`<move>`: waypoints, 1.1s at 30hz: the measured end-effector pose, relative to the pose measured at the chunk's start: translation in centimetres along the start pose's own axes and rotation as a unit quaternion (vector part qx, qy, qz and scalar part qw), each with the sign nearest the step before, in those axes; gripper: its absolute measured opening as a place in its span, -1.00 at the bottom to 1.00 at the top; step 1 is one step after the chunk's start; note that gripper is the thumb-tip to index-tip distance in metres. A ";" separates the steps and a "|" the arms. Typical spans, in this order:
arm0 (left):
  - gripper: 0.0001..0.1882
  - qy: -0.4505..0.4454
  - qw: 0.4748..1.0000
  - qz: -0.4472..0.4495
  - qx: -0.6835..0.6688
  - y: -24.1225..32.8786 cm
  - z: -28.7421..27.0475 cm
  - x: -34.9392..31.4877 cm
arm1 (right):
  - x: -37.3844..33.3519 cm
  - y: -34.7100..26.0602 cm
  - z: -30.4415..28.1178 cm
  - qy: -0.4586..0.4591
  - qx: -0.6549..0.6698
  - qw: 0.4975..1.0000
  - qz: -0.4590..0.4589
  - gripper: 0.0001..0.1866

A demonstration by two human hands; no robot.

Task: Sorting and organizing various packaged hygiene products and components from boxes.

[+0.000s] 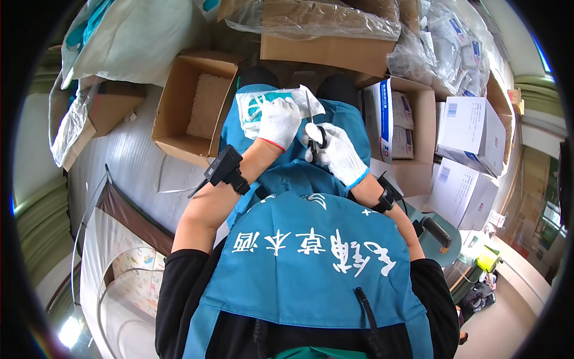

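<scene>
Over my lap lies a clear and white plastic pouch [246,117] with something teal inside, maybe straps or tubing; its exact kind cannot be made out. My left hand [280,124], in a white knit glove with a red cuff, is closed on the pouch from above. My right hand [338,152] wears a matching glove with a blue cuff. Its fingers are wrapped round the black handles of a pair of scissors [309,107]. The blades point away from me, beside the pouch's right end, and appear together. A blue apron [311,239] covers my chest and thighs.
Left of my knees stands an open cardboard box [173,113] with pale material at its bottom. Another open box [423,107], on the right, holds white packs. White cartons [470,127] are stacked beyond it. A large plastic-lined box [329,51] stands ahead, near bagged packs [457,51].
</scene>
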State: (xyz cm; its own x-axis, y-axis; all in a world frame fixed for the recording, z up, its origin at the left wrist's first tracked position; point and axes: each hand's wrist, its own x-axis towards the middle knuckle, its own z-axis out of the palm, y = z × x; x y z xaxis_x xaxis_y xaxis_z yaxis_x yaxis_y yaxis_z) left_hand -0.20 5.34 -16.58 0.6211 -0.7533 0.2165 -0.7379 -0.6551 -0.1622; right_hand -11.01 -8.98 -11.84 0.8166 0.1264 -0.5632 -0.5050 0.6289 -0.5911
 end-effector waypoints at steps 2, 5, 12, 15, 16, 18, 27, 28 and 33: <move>-0.75 -0.032 0.998 -0.016 -0.053 -0.1 0.5 0.1 | -0.6 -0.2 1.0 0.027 -0.057 0.998 -0.028 -0.72; -0.78 -0.107 0.970 -0.079 -0.205 -2.2 -2.1 1.7 | -1.4 -0.6 2.2 0.098 -0.048 0.993 -0.047 -0.75; -0.77 -0.123 0.901 -0.140 -0.392 -6.0 -2.1 2.8 | -2.1 -2.0 3.3 0.074 -0.321 0.939 -0.103 -0.72; -0.65 -0.155 0.900 -0.225 -0.339 -6.8 -2.9 3.0 | -3.9 -2.5 1.9 0.116 -0.359 0.911 -0.166 -0.78; -0.63 -0.172 0.902 -0.226 -0.325 -7.0 -3.1 3.1 | -4.9 -3.2 1.3 0.157 -0.457 0.841 -0.245 -0.80; -0.70 -0.159 0.903 -0.217 -0.334 -7.0 -2.8 2.7 | -5.5 -4.6 -1.4 0.202 -0.168 0.915 -0.306 -0.79; -0.74 -0.154 0.923 -0.196 -0.294 -5.7 -3.0 3.3 | -3.3 -7.0 -21.0 0.490 -0.706 0.509 0.036 -0.63; -0.74 -0.149 0.925 -0.173 -0.303 -5.2 -3.2 4.1 | -3.1 -6.1 -23.9 0.493 -0.694 0.521 0.057 -0.66; -0.73 -0.156 0.916 -0.212 -0.302 -6.5 -3.9 2.9 | -1.0 -8.3 -20.7 0.334 -0.806 0.464 0.154 -0.73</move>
State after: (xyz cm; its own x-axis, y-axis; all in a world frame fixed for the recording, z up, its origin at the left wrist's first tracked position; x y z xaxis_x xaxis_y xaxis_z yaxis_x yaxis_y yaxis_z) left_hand 5.36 7.60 -11.18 0.8612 -0.4811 -0.1640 -0.3663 -0.8112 0.4559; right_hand -13.39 -30.19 -18.31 0.6390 -0.5843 -0.5003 -0.5614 -0.7989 0.2160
